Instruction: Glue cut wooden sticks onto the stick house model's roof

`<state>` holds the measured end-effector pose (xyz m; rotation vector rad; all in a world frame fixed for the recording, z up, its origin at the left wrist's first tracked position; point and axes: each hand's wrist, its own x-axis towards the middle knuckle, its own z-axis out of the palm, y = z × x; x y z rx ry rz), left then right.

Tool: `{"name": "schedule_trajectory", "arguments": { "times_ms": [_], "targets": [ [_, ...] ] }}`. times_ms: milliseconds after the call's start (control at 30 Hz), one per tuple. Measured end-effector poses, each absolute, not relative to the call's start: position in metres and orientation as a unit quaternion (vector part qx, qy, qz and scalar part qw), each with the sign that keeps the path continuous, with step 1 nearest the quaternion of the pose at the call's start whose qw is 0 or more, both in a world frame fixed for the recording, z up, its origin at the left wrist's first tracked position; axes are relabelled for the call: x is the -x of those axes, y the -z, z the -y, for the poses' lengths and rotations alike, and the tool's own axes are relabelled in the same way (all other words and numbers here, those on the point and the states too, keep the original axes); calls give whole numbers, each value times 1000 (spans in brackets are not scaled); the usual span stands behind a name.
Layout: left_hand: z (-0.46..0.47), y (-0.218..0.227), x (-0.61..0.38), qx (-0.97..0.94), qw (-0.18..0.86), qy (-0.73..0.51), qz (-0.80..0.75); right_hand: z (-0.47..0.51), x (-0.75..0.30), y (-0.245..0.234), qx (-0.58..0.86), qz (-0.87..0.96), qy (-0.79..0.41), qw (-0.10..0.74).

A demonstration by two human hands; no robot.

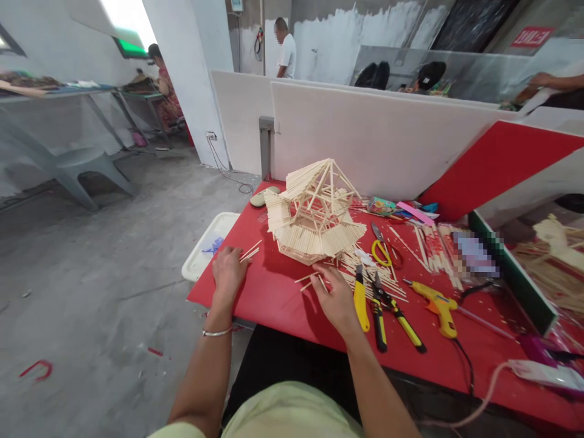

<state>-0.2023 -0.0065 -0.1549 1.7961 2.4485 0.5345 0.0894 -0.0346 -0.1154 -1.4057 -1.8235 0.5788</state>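
Note:
My left hand [229, 272] is at the left edge of the red tabletop [269, 292], its fingers closed on a few thin wooden sticks [250, 251] that point to the right. Just in front of the pavilion-like model, my right hand [336, 299] pinches more wooden sticks [305, 278]; part of them is hidden by the fingers. The model [301, 238], built of pale sticks, stands upright between and beyond my hands. Its upper roof is slatted on the left and open framework on the right. Loose sticks [381, 277] lie scattered beside its right side.
Right of my right hand lie a yellow utility knife [360, 301], pruning shears [378, 319], yellow-handled scissors [381, 252] and a yellow glue gun [440, 307] with its cord. White partition boards [356, 140] rise behind the table. A white tray [189, 267] sits at the left. Other people are beyond.

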Motion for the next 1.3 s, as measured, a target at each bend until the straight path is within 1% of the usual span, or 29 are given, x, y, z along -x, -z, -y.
{"name": "schedule_trajectory", "arguments": {
  "times_ms": [233,567,733,900,967,1067,1167,1300],
  "targets": [
    [0,162,195,-594,-12,-142,-792,47,-102,116,565,736,-212,307],
    [5,160,185,-597,-20,-135,-791,48,-93,116,543,781,-172,255],
    [9,155,176,-594,-18,-161,-788,48,-104,124,568,798,-94,180],
    [14,144,156,-610,-19,-246,-753,48,-107,130,575,803,-94,126],
    [17,143,143,-641,15,-295,-709,47,-107,130,573,804,-103,123],
    [23,143,119,-683,116,-346,-632,46,-109,130,570,803,-112,131],
    [25,140,93,-708,189,-354,-581,46,-118,126,574,800,-114,133],
    [19,128,59,-728,223,-332,-557,42,-136,115,603,784,-75,123]
  ]
}}
